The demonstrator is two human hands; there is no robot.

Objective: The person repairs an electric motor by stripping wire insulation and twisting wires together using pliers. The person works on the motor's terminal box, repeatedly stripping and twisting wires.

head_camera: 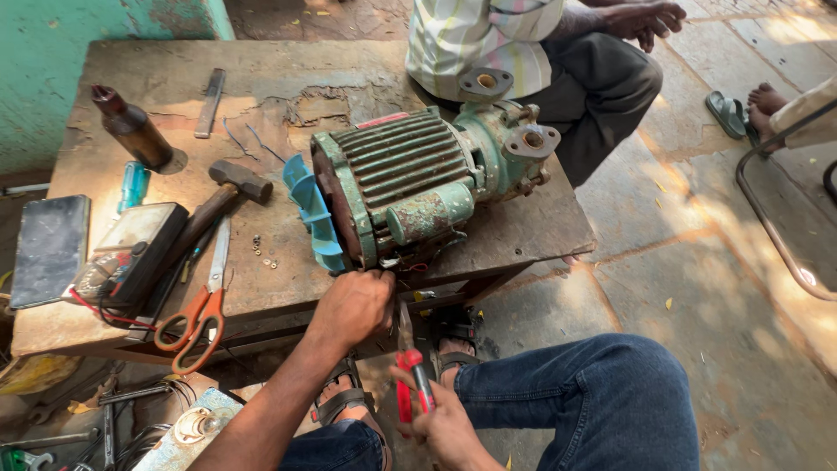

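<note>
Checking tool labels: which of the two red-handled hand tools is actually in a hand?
The red-handled pliers, held in the right hand below the table edge. The orange-red scissors lie untouched on the table.

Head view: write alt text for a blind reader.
A left hand grips the underside of a worn green motor with a blue fan on a bench; the right hand holds red pliers. Hammer and scissors lie alongside.
</note>
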